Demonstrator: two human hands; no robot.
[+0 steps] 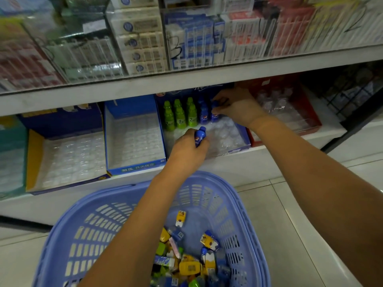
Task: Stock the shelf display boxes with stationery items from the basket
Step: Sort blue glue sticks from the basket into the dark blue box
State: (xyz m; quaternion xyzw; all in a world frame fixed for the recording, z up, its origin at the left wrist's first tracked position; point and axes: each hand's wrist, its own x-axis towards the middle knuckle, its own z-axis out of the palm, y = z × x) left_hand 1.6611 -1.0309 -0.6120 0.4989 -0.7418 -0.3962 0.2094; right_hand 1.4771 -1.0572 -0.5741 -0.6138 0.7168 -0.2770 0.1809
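My left hand grips a small blue bottle-shaped item over the front of the blue display box on the lower shelf. My right hand pinches another blue bottle item at the back of that box, beside one standing blue bottle and several green bottles. A clear plastic insert lines the box. The blue plastic basket sits below on the floor, with several mixed small stationery items inside.
Two open display boxes with clear inserts, one blue and one yellow-edged, stand to the left. A red box with clear-wrapped goods sits to the right. The upper shelf overhangs the boxes and carries packed stock behind clear fronts.
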